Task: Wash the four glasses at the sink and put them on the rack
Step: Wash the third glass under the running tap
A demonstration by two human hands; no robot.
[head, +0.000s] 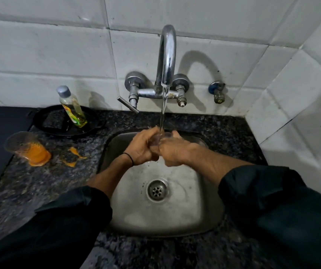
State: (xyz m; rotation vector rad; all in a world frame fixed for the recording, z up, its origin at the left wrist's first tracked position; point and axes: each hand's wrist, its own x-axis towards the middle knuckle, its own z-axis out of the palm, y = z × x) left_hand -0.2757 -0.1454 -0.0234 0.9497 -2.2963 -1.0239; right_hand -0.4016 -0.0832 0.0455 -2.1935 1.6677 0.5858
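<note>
- both hands are closed round one small clear drinking glass [160,137] directly under the curved chrome tap [166,55], so the running stream falls into it: left hand [143,147] gripping, right hand [172,151] wrapped beside it.
- they hold it over the steel sink basin [204,200], likely to keep splashes in.
- left of the tap, another clear glass [20,142] waits on an orange sponge [37,155], unwashed by my guess.
- no rack in view.

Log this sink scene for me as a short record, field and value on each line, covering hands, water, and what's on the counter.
left hand: wrapped around the clear glass, in a grip
right hand: also holding the glass, from the other side
tap: running, stream falling onto the glass
sink: steel basin, drain open, no other glasses inside
counter left: one glass with orange residue waiting, orange spill beside it
soap: bottle standing in a black dish with a scrub pad
rack: not in view
</note>
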